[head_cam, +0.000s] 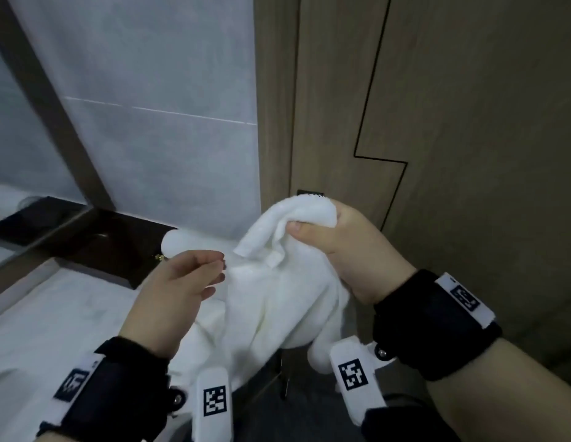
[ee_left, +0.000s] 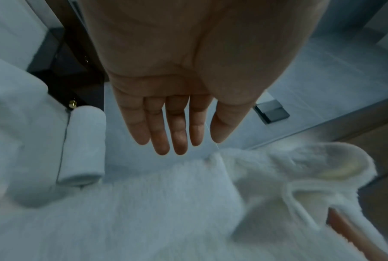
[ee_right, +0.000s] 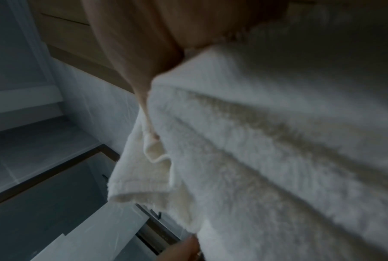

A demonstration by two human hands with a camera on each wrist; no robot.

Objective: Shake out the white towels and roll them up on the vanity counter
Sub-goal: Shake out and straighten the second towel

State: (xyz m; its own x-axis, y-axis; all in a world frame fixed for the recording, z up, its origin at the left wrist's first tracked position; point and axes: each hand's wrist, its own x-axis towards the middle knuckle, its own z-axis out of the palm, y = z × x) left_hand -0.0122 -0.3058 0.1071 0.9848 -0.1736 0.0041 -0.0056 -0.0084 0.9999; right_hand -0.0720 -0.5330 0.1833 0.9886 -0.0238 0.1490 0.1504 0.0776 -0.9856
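White towel [head_cam: 277,291] is bunched up in the air over the counter's [head_cam: 54,320] right edge, gripped at the top by the right hand [head_cam: 338,247]. Left hand [head_cam: 178,288] is right beside it, fingers straight and holding nothing. Rolled towel [ee_left: 83,146] sits by the back edge.

We count two hands: our right hand [head_cam: 338,250], fingers curled round cloth, and our left hand [head_cam: 178,288], fingers straight and holding nothing. We count two white towels: one loose towel [head_cam: 277,298] bunched under our right hand and hanging between both hands, and one rolled towel [ee_left: 83,146] lying just beyond our left fingertips. We count two black wristbands, one per wrist, and one dark tray [head_cam: 95,247] beyond our left hand
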